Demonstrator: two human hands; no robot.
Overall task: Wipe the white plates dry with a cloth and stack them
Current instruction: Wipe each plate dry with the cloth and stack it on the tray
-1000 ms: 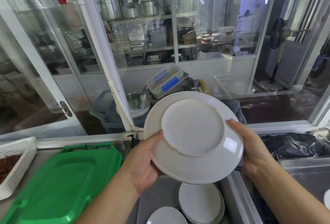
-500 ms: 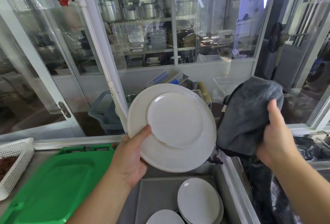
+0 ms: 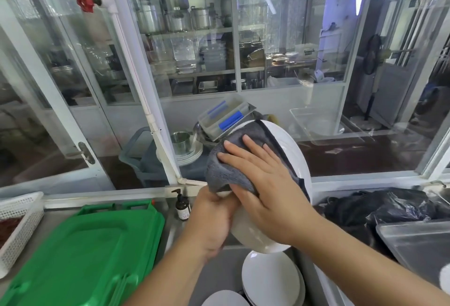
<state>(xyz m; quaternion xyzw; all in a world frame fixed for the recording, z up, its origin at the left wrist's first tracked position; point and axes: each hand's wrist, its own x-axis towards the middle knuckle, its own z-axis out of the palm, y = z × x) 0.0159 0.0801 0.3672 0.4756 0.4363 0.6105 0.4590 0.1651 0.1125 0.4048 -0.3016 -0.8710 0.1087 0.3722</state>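
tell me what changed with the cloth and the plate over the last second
The right hand brought the grey fluffy cloth out from behind the round white plate, lifted it to the right, then pressed it flat onto the plate with straight fingers. The left hand kept gripping the plate's lower rim and tilted it more edge-on. The stacked white plates below and the green plastic lid stayed put.

Commercial kitchen: shelved steel pots [image 3: 175,17] behind glass, stacked plates [image 3: 271,279].

Bright, even daylight comes in through the glass panes [image 3: 194,37], which carry pale reflections and glare; shadows are soft and weak; the wide lens bends the window frames [image 3: 136,67] toward the edges; the left hand [image 3: 211,220] is slightly blurred.
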